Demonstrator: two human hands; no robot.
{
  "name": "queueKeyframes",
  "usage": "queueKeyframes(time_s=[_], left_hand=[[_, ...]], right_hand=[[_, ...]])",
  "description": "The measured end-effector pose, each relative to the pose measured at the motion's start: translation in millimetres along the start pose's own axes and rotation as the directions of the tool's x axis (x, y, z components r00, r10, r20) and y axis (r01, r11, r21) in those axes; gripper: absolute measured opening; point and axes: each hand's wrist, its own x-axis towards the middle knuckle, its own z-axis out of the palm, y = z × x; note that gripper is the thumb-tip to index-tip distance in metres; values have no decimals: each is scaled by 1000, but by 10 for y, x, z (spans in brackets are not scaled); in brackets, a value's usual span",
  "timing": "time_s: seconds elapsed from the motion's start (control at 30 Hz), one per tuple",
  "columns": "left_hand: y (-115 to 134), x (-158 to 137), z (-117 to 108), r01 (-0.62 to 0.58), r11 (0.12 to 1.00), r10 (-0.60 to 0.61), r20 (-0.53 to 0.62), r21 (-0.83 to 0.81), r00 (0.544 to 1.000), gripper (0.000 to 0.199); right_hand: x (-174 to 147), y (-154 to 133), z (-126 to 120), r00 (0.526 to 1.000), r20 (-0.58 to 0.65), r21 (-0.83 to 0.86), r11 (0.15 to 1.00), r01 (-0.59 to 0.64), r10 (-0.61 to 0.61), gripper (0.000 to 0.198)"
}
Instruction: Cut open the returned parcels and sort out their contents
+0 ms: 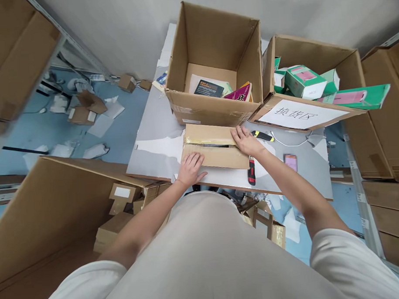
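A flat cardboard box (216, 156) lies on the table in front of me, with a dark gap between its top flaps and shiny tape along the back flap. My left hand (190, 168) rests on its front left part, fingers stretched over the flap and thumb at the front edge. My right hand (246, 141) lies spread over the right end, across the gap. Just right of the box are a red and black box cutter (251, 171) and a yellow and black box cutter (263, 136). Neither hand grips anything.
Behind stands a tall open carton (214, 109) with books inside. Beside it, another carton (355, 70) holds green and pink boxes and bears a handwritten sign (303, 114). A phone (290, 162) lies on the table (150, 157). A large carton (57, 207) with smaller boxes is at left.
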Motion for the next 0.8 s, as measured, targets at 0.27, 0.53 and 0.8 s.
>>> queueKeyframes(time_s=[0.27, 0.53, 0.8], left_hand=[[-44, 9, -36, -40, 999, 40, 13, -25, 999, 72], [-27, -146, -33, -71, 997, 71, 28, -19, 997, 71], [-56, 224, -410, -21, 998, 24, 42, -64, 999, 66]], right_hand=[[167, 224, -639, 983, 173, 46, 998, 50, -57, 42], [372, 610, -631, 968, -48, 130, 963, -237, 245, 46], [71, -92, -236, 991, -134, 22, 1000, 21, -18, 36]])
